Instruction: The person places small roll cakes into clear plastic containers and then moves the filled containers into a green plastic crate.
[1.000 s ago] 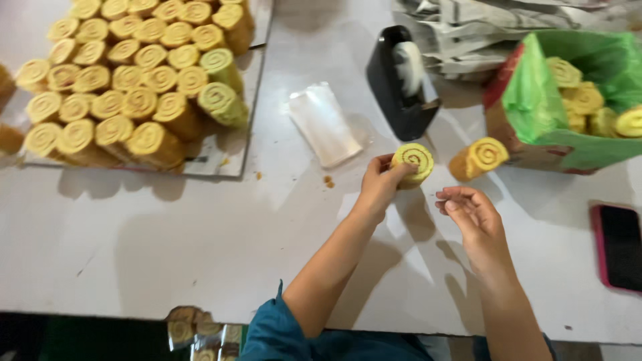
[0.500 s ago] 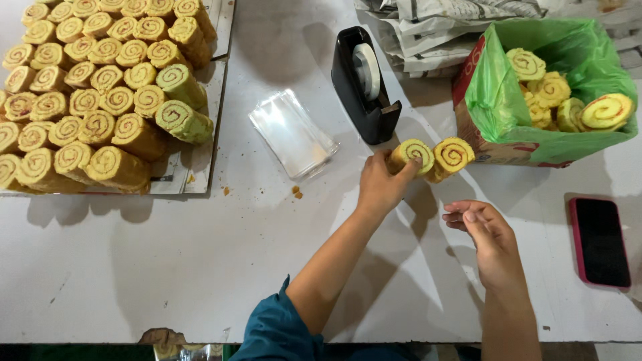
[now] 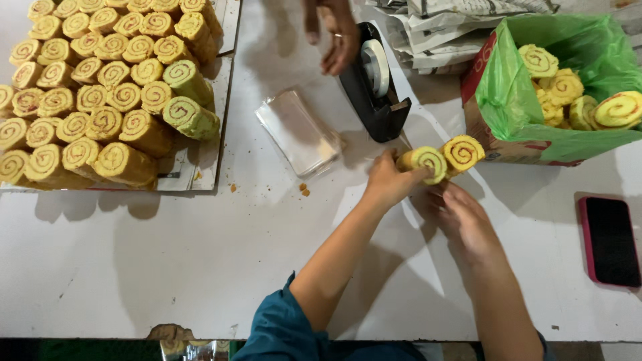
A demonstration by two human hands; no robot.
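My left hand point(image 3: 386, 179) grips a yellow swirl roll point(image 3: 425, 162) above the white table. A second swirl roll point(image 3: 462, 152) stands just right of it, beside the cardboard box. My right hand point(image 3: 460, 217) is below the held roll, fingers curled close to its underside, holding nothing that I can see. A black tape dispenser point(image 3: 374, 87) sits just behind the left hand. Another person's hand point(image 3: 332, 33) reaches in from the top beside the dispenser.
A stack of many swirl rolls point(image 3: 100, 87) lies on paper at the left. A pile of clear bags point(image 3: 297, 132) lies mid-table. A box lined with a green bag point(image 3: 508, 93) holds more rolls at the right. A red-cased phone point(image 3: 610, 241) lies far right. Newspapers point(image 3: 455, 33) behind.
My right hand has risen close under the held roll. Another person's hand has come in at the top by the tape dispenser. The view has shifted slightly.
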